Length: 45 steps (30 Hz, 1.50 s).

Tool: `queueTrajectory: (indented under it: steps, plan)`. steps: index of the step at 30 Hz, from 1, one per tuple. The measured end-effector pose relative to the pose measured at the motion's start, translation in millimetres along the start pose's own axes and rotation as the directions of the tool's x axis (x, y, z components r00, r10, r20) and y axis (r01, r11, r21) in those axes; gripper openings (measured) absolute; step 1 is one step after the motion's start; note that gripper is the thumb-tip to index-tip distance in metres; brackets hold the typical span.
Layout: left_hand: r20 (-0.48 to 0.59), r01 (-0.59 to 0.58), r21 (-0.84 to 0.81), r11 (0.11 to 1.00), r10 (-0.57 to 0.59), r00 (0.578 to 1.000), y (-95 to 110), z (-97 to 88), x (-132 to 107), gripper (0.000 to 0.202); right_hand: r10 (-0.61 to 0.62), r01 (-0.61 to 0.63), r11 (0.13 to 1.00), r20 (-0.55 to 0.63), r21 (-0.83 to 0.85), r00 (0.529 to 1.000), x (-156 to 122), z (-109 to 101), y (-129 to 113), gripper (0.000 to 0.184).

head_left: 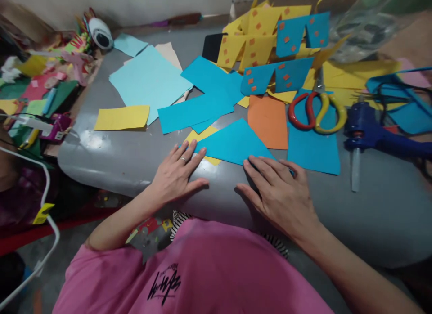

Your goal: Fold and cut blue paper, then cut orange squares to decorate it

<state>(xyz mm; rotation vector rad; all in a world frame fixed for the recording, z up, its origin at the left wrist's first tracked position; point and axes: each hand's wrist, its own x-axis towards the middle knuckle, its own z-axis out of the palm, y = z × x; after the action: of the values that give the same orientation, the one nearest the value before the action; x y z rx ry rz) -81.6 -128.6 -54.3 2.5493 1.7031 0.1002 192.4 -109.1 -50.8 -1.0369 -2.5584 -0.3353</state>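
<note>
A blue paper piece (236, 141), roughly triangular with its peak pointing away from me, lies flat in front of me. My left hand (177, 172), a ring on one finger, rests with spread fingertips on its left corner. Fingers of my right hand (278, 188) lie stretched along its lower right edge, the thumb apart. Under the blue piece a yellow scrap (212, 160) pokes out. Just beyond are more blue sheets (195, 110) and an orange sheet (268, 123). Red and yellow handled scissors (317, 109) sit on another blue sheet (313, 152) to the right.
A blue glue gun (362, 129) stands at the right. Folded yellow pieces with orange squares (256, 44) and similar blue ones (278, 75) stand at the back. Pale blue sheets (148, 80) and a yellow strip (121, 118) lie left. A white cable (50, 188) hangs beyond the table's left edge.
</note>
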Motion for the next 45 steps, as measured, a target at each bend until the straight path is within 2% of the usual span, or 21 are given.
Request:
queueTrajectory:
  steps: [4,7,9,11,13,17,22,25,29,34,39,45]
  plan:
    - [-0.076,0.134,0.057,0.989,-0.129,0.989,-19,-4.7,-12,0.08,0.002,-0.002,1.0,0.004,0.02,1.0,0,1,-1,0.04]
    - [-0.2,0.181,0.099,0.978,-0.159,0.967,-11,-7.8,-10,0.072,0.012,-0.013,0.999,0.021,0.052,1.0,1,3,-2,0.043]
    - [-0.233,0.08,0.096,0.992,-0.056,0.971,5,-7.2,-4,0.067,0.021,-0.023,0.997,0.032,0.072,0.999,1,4,-1,0.044]
    - [-0.195,-0.111,0.077,0.991,0.125,0.973,23,-3.2,5,0.067,0.024,-0.026,0.997,0.033,0.076,0.999,0,4,0,0.043]
    - [-0.193,-0.171,0.073,0.982,0.183,0.964,39,3.3,12,0.072,0.036,-0.038,0.997,0.03,0.065,0.999,-3,2,2,0.042]
    - [-0.262,-0.159,0.098,0.982,0.18,0.948,61,15.9,19,0.08,0.113,-0.114,0.993,0.034,0.041,0.993,-7,0,3,0.044]
    - [-0.277,-0.143,0.094,0.985,0.164,0.947,71,20.4,16,0.067,0.074,-0.075,0.994,0.021,0.077,0.997,-2,10,-9,0.041]
    - [-0.261,-0.149,0.068,0.986,0.162,0.952,72,19.0,13,0.063,0.097,-0.102,0.99,0.05,0.098,0.994,-1,14,-14,0.042]
    - [-0.267,-0.15,0.058,0.987,0.16,0.95,71,16.2,11,0.068,0.147,-0.153,0.985,0.079,0.082,0.986,-8,6,-7,0.045]
    - [-0.272,-0.144,0.049,0.988,0.152,0.95,62,13.6,5,0.075,0.237,-0.241,0.97,0.096,0.029,0.967,-29,-5,19,0.046]
    - [-0.262,-0.111,0.05,0.993,0.121,0.957,44,12.9,-6,0.077,0.353,-0.353,0.935,0.089,-0.022,0.931,-49,-7,45,0.044]
    - [-0.307,-0.145,0.039,0.989,0.149,0.94,31,11.5,-5,0.06,0.435,-0.44,0.898,0.104,0.026,0.894,-43,-10,65,0.033]
